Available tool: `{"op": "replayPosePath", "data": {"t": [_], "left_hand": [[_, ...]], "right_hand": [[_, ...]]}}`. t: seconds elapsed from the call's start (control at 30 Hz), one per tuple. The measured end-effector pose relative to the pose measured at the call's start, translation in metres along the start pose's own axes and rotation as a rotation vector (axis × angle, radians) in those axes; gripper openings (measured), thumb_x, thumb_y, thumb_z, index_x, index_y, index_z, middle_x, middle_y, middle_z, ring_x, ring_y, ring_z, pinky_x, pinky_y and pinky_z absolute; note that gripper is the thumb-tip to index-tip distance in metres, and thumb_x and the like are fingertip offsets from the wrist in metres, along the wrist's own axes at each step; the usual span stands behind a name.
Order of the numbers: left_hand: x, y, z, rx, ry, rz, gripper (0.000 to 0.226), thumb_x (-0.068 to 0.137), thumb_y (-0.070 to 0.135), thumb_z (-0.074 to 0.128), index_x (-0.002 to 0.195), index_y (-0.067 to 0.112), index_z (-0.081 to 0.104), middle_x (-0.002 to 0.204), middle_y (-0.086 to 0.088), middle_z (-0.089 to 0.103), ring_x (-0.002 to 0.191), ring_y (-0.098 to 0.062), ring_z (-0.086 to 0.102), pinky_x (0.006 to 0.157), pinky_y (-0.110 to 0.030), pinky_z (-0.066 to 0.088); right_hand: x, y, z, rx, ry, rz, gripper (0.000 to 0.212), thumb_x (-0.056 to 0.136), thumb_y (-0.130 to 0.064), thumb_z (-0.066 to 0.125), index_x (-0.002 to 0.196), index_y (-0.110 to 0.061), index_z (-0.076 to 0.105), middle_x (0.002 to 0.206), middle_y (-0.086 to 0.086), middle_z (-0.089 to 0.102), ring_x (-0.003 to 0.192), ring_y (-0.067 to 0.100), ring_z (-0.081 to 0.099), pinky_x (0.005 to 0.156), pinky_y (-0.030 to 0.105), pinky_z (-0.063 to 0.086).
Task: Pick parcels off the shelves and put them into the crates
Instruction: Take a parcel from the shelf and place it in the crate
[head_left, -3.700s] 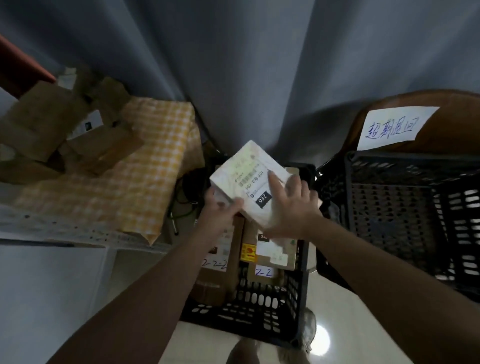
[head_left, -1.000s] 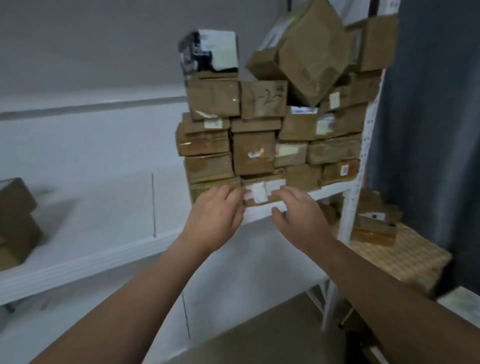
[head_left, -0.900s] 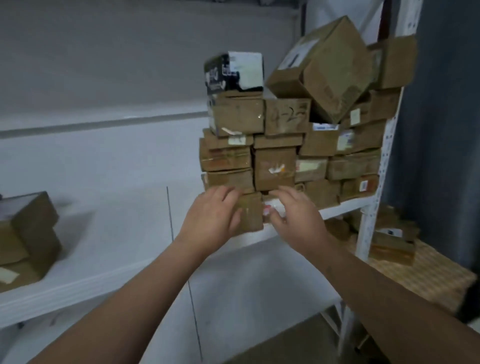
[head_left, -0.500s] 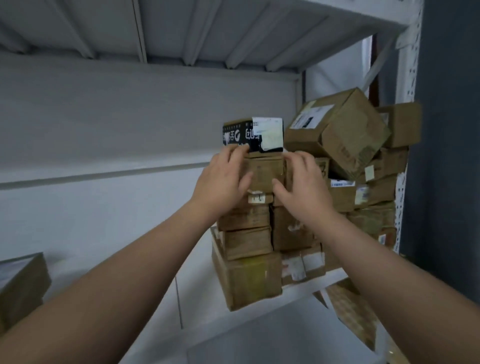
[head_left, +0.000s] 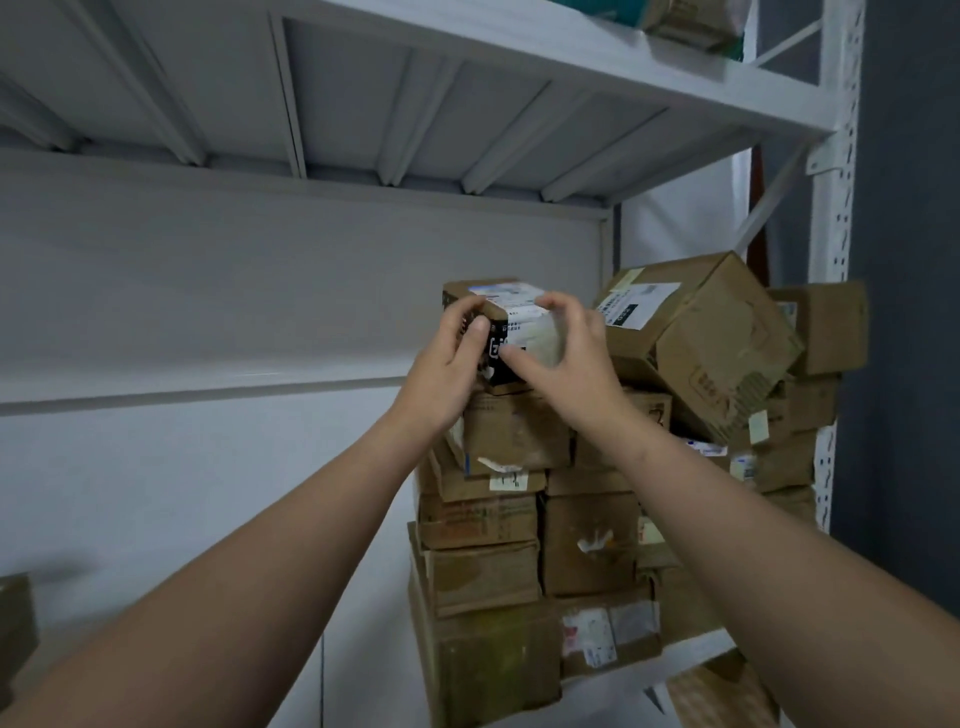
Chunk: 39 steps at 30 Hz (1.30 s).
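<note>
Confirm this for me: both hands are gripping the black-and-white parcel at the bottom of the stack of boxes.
One thing is wrong: the head view shows the black-and-white parcel at the top of the stack of boxes, not the bottom. The left hand and right hand do both grip it.

The small parcel (head_left: 519, 322) on top of the stack is cardboard printed black, with a white paper label under clear tape that shines dully. The boxes (head_left: 483, 577) beneath are plain brown cardboard, matt, scuffed and creased, with torn paper stickers and strips of glossy tape. The large tilted box (head_left: 717, 353) is the same matt cardboard with a smooth white paper label. The upper shelf (head_left: 467, 104) and perforated upright (head_left: 831, 364) are smooth white-painted metal with a soft sheen
</note>
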<state>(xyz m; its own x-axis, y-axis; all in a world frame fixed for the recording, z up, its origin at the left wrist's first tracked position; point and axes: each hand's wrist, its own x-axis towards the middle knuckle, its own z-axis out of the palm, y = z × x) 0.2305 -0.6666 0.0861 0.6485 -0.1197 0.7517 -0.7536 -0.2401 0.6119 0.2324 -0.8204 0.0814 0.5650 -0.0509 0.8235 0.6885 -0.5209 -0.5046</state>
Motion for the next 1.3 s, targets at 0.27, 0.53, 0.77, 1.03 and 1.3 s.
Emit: {"op": "replayPosePath", "data": {"t": [0.27, 0.53, 0.77, 1.03, 1.3], "left_hand": [[-0.019, 0.018, -0.005, -0.326, 0.2, 0.023, 0.024, 0.095, 0.014, 0.055, 0.093, 0.026, 0.035, 0.112, 0.006, 0.063, 0.109, -0.014, 0.061, 0.072, -0.017, 0.053], [-0.043, 0.03, -0.031, -0.238, 0.209, 0.131, 0.042, 0.095, 0.021, 0.055, 0.134, 0.026, 0.038, 0.134, 0.008, 0.05, 0.126, -0.013, 0.049, 0.097, -0.035, 0.05], [-0.061, 0.043, -0.055, -0.284, 0.121, 0.088, 0.033, 0.099, 0.03, 0.043, 0.131, 0.041, 0.045, 0.112, 0.03, 0.062, 0.106, 0.012, 0.056, 0.074, -0.006, 0.046], [-0.085, 0.044, -0.075, -0.377, 0.155, 0.128, 0.044, 0.077, 0.01, 0.041, 0.113, 0.037, 0.044, 0.116, 0.001, 0.063, 0.099, -0.011, 0.063, 0.066, -0.018, 0.049], [-0.107, 0.046, -0.105, -0.39, 0.214, 0.146, 0.044, 0.073, 0.007, 0.041, 0.108, 0.034, 0.046, 0.115, -0.002, 0.062, 0.109, -0.021, 0.058, 0.066, -0.021, 0.051]], "right_hand": [[-0.016, -0.022, 0.0, 0.168, 0.183, -0.286, 0.042, 0.077, -0.004, 0.075, 0.098, -0.014, 0.041, 0.114, 0.004, 0.037, 0.109, 0.002, 0.043, 0.082, 0.008, 0.043], [-0.031, -0.039, 0.001, 0.397, 0.058, -0.079, 0.053, 0.086, -0.037, 0.055, 0.136, -0.032, 0.04, 0.131, -0.003, 0.046, 0.114, -0.012, 0.047, 0.087, 0.009, 0.046], [-0.044, -0.051, 0.012, 0.603, 0.014, -0.04, 0.028, 0.079, -0.047, 0.058, 0.105, -0.054, 0.054, 0.123, -0.017, 0.056, 0.121, 0.008, 0.052, 0.095, 0.038, 0.05], [-0.064, -0.077, 0.027, 0.644, -0.035, -0.229, 0.04, 0.076, -0.029, 0.051, 0.107, -0.052, 0.04, 0.126, -0.029, 0.046, 0.124, 0.007, 0.046, 0.092, 0.031, 0.049], [-0.081, -0.105, 0.052, 0.773, -0.055, -0.258, 0.04, 0.075, -0.022, 0.05, 0.112, -0.029, 0.037, 0.139, -0.011, 0.04, 0.13, 0.016, 0.044, 0.099, 0.041, 0.047]]}}
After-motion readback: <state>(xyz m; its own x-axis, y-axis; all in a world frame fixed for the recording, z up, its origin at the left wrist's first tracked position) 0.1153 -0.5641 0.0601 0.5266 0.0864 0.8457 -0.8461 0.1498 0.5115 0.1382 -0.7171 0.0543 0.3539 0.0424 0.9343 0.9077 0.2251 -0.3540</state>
